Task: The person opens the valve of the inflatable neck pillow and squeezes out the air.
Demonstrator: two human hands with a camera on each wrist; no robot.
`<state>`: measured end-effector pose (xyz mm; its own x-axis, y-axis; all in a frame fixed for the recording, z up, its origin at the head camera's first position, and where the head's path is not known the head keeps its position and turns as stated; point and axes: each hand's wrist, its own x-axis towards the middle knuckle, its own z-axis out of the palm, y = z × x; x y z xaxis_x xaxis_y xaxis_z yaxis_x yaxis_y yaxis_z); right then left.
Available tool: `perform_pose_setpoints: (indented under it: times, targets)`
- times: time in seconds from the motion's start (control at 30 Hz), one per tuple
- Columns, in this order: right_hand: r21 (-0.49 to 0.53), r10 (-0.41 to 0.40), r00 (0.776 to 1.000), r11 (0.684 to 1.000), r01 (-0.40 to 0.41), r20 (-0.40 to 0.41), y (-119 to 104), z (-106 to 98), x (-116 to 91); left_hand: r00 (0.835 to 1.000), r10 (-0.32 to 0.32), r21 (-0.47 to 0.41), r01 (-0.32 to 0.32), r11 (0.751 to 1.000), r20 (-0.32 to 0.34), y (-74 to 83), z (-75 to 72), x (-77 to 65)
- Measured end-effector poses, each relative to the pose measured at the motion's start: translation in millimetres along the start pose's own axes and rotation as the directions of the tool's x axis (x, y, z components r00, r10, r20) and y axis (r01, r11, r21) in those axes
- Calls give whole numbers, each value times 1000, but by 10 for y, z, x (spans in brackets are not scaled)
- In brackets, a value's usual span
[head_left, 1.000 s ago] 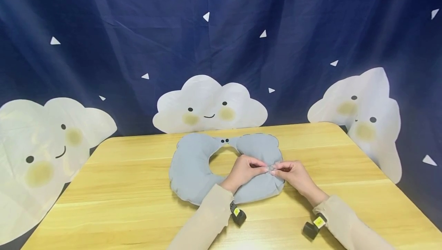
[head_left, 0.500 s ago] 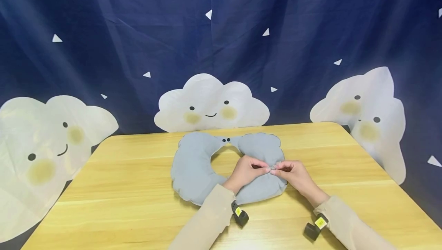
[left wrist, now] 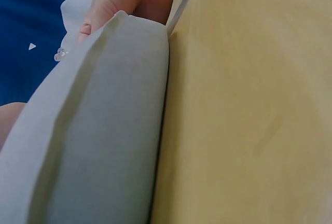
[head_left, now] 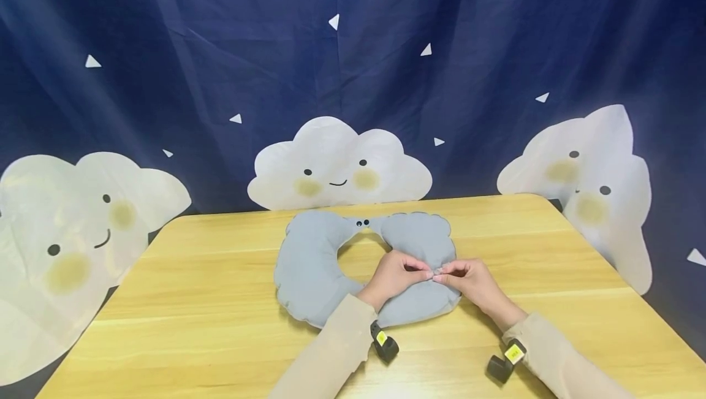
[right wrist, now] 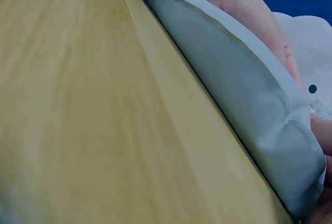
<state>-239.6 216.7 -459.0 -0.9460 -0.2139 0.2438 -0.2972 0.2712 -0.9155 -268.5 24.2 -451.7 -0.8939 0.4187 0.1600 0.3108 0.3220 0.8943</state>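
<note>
Grey neck pillow [head_left: 307, 264] lying on wooden surface [head_left: 193, 282], its narrow strip [head_left: 376, 224] with two black dots toward the far edge. Small clear valve [left wrist: 60, 54] on top of the pillow's right-hand lobe. Left hand [head_left: 393, 276]: thumb and fingers together, pinching at the valve from the left. Right hand [head_left: 478, 285]: likewise pinching at it from the right, tips just beside the left's. Exact grip on the valve partly hidden. Dark blue curtain [head_left: 248, 49] with clouds behind.
</note>
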Motion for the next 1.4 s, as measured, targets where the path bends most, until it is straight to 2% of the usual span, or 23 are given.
perform_pose_setpoints:
  times: [0.2,0.53,0.73,0.93,1.4]
  targets:
    - [0,21,1000,1000,-21,-15,-11,-3,-7,1000,-17,18,17,1000,7,2,-4,16]
    - [-23,56,997,998,-57,-51,2,22,-43,997,-80,-13,80,997,22,-40,14,24]
    - [-45,23,999,999,-24,-23,28,18,-42,995,-93,-14,94,995,30,-31,18,17]
    - [-81,20,1000,996,-21,-12,34,27,-28,995,-100,26,99,995,28,-28,-3,23]
    - [-90,-26,999,996,28,23,30,38,-25,995,-102,38,101,994,17,-26,-6,-1]
